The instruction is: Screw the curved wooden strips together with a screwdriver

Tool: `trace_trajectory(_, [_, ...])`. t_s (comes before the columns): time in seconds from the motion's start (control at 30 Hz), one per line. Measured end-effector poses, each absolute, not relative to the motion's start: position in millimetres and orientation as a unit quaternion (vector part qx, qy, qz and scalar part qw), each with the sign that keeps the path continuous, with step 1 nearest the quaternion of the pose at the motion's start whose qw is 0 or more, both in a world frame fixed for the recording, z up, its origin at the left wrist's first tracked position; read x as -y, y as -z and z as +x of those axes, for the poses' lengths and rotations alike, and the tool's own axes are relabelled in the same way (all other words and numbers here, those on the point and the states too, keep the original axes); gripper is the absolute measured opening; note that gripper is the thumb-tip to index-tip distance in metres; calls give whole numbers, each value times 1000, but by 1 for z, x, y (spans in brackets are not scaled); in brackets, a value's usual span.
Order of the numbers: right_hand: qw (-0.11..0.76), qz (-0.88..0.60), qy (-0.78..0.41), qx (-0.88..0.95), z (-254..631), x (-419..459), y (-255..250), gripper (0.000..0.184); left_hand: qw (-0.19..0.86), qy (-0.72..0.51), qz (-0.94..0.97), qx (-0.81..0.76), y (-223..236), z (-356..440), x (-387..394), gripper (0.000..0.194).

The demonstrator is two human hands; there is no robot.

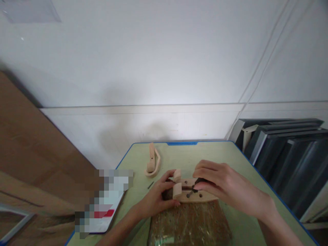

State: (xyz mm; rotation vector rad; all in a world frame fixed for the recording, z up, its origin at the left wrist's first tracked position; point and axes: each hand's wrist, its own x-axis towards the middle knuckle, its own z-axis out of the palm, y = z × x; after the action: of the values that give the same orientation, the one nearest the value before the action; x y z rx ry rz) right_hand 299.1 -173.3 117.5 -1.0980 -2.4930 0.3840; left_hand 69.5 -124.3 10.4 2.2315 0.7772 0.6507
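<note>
My left hand point(162, 194) grips one end of a pale wooden assembly point(208, 197), fingers around its two rounded end blocks. The assembly has two parallel bars with dark holes, and it rests across the far edge of a worn brown board point(191, 222). Above the bars, my right hand point(221, 179) pinches a dark object point(201, 181), mostly covered by the fingers, so its kind is unclear. Just below those fingertips, a dark screw point(189, 195) slants at a hole in the nearer bar. Whether the dark object touches the screw cannot be made out.
Another wooden piece point(152, 164), curved with an upright bar, lies farther back on the pale green table point(205, 150). A loose dark screw point(150, 185) is left of my left hand. A partly blurred flat panel point(102, 227) sits at left. Dark panels point(284, 164) lean at right.
</note>
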Motion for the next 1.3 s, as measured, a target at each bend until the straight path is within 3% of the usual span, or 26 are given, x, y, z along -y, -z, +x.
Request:
trace_trajectory(0.1, [188,-351,-183,899,304,175,-124,19,340,-252,858,-291,-11,69,124,38])
trace_trajectory(0.27, [186,-326,-196,906,310,175,-130,37,333,-245,862,-293,-13,69,124,38])
trace_trajectory(0.57, [224,-320,-199,899,307,174,-127,28,323,-240,867,-292,-12,69,124,36])
trace_trajectory(1.3, [139,-448,-24,883,306,176,-122,21,320,-243,867,-296,-11,69,123,38])
